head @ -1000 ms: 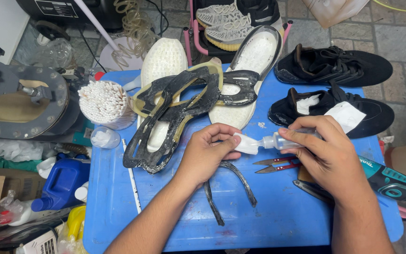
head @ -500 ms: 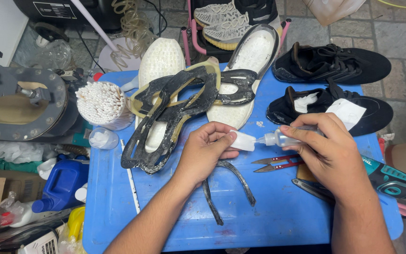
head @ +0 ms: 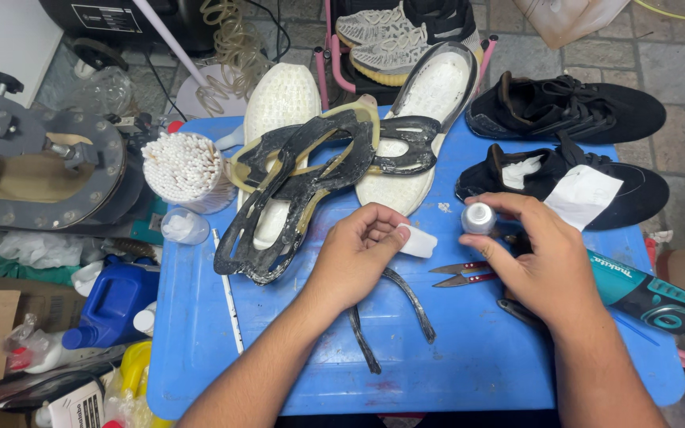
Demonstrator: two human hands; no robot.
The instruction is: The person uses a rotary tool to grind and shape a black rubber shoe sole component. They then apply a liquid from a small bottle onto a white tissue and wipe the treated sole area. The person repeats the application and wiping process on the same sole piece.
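Over the blue table (head: 200, 349), the left hand (head: 356, 257) had pulled the white cap (head: 418, 240), pinched in its fingertips, clear of the small bottle (head: 478, 219) gripped upright in the right hand (head: 545, 265), leaving it open beside the snips (head: 461, 273).

Bright, even light; sharp, slight edge distortion.

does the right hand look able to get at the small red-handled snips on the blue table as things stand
Probably yes: the small red-handled snips lie uncovered on the blue table just beside the right hand, though that hand holds a small grey-capped bottle.
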